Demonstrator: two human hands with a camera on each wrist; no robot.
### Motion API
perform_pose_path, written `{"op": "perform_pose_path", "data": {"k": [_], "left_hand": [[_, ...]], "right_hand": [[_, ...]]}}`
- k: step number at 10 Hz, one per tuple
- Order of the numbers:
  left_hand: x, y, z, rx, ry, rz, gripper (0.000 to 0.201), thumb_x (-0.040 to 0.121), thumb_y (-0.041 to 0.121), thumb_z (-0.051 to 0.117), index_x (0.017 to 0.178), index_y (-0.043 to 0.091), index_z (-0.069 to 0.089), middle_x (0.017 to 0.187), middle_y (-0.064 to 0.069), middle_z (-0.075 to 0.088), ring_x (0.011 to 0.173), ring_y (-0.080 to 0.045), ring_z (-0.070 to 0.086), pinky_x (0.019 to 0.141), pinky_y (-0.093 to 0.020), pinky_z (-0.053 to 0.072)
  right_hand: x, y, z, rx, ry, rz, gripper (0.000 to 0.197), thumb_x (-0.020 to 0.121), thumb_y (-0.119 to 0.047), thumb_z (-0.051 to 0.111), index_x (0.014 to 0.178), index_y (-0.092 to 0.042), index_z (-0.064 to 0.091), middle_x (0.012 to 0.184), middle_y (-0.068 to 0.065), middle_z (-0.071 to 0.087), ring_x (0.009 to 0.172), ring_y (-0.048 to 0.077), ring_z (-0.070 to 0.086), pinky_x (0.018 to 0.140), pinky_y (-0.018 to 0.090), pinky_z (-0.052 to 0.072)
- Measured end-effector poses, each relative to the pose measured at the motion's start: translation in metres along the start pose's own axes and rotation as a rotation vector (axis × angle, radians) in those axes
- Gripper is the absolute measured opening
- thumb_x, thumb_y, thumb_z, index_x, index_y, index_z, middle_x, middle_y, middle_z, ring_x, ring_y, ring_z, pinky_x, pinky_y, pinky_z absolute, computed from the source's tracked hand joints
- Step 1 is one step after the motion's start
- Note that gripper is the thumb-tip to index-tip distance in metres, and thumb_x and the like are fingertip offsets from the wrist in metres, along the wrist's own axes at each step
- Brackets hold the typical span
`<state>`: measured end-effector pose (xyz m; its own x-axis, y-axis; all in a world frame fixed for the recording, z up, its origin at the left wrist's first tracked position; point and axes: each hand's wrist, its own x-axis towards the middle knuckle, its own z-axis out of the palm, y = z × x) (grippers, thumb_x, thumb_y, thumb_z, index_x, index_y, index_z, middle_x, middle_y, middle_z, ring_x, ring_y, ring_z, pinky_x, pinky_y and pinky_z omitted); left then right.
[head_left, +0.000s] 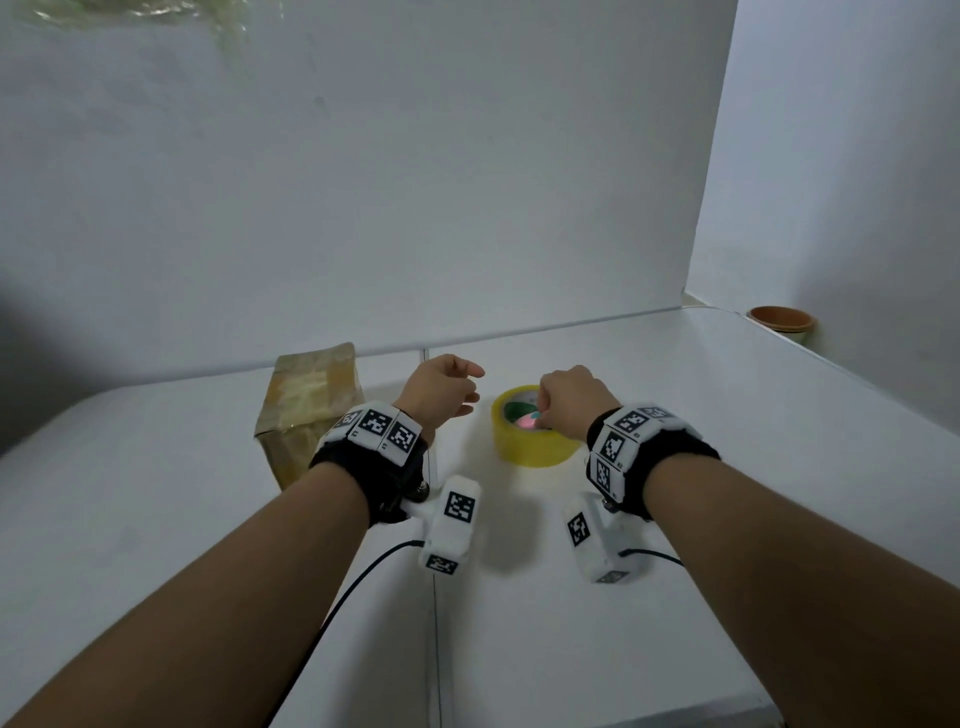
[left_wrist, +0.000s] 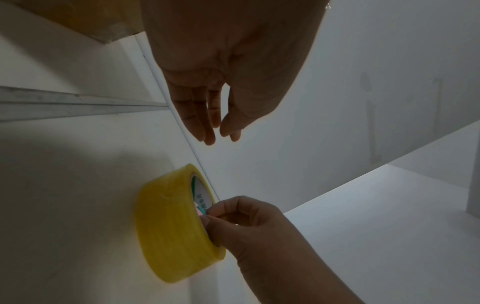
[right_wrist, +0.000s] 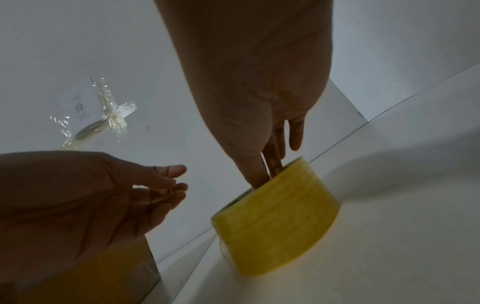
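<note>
A white surface (head_left: 675, 597) backed by white panels holds a yellow tape roll (head_left: 535, 447) lying flat, with a tape-wrapped cardboard box (head_left: 306, 410) well to its left. The right hand (head_left: 571, 400) curls over the roll's near rim, thumb outside and fingertips dipping into the core, where something small and pink shows against them. The left hand (head_left: 441, 395) hovers between box and roll, fingers loosely curled, touching nothing. By the look of it the roll is being taken up; a firm pinch across the rim, wall trapped between thumb and fingers, should keep it from tipping or sliding. What the pink piece is, and whether the fingers hold it or merely touch it, cannot be made out. A brown bowl (head_left: 782, 319) sits at the far right, half hidden behind the surface's edge.
</note>
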<state>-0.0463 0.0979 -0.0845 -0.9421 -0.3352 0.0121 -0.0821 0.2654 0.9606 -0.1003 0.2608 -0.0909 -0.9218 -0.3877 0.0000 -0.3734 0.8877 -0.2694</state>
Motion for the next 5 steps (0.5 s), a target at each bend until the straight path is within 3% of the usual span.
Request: {"op": "perform_pose_path", "data": {"k": [1, 2, 3, 5], "left_hand": [[-0.001, 0.000, -0.002, -0.011, 0.002, -0.010, 0.025, 0.090, -0.005, 0.045, 0.085, 0.015, 0.060, 0.086, -0.002, 0.057, 0.075, -0.014, 0.060, 0.068, -0.022, 0.053], [0.000, -0.001, -0.004, -0.012, 0.002, -0.006, 0.024, 0.090, -0.005, 0.045, 0.087, 0.014, 0.060, 0.088, -0.002, 0.057, 0.075, -0.014, 0.060, 0.069, -0.022, 0.052], [-0.004, 0.002, -0.007, -0.023, 0.010, -0.005, 0.023, 0.090, -0.005, 0.045, 0.091, 0.012, 0.059, 0.086, -0.001, 0.056, 0.074, -0.013, 0.059, 0.069, -0.021, 0.052], [-0.011, 0.003, -0.014, -0.025, 0.008, 0.043, 0.022, 0.090, -0.004, 0.046, 0.093, 0.013, 0.060, 0.092, -0.003, 0.058, 0.076, -0.013, 0.061, 0.068, -0.020, 0.052]], "right_hand": [[0.005, -0.003, 0.001, -0.028, -0.028, -0.003, 0.027, 0.087, -0.021, 0.064, 0.107, -0.005, 0.069, 0.114, 0.015, 0.068, 0.108, 0.031, 0.063, 0.092, 0.038, 0.053], [0.007, -0.005, 0.004, -0.053, -0.025, -0.014, 0.024, 0.089, -0.010, 0.053, 0.105, -0.004, 0.071, 0.111, 0.015, 0.070, 0.103, 0.031, 0.065, 0.088, 0.036, 0.053], [0.005, -0.008, 0.004, -0.077, -0.020, -0.016, 0.025, 0.091, -0.009, 0.051, 0.105, -0.005, 0.071, 0.111, 0.015, 0.070, 0.100, 0.030, 0.064, 0.086, 0.035, 0.049], [0.007, -0.028, -0.005, 0.046, 0.124, -0.046, 0.029, 0.089, -0.013, 0.046, 0.106, -0.009, 0.069, 0.116, 0.016, 0.064, 0.106, 0.034, 0.060, 0.092, 0.041, 0.053]]}}
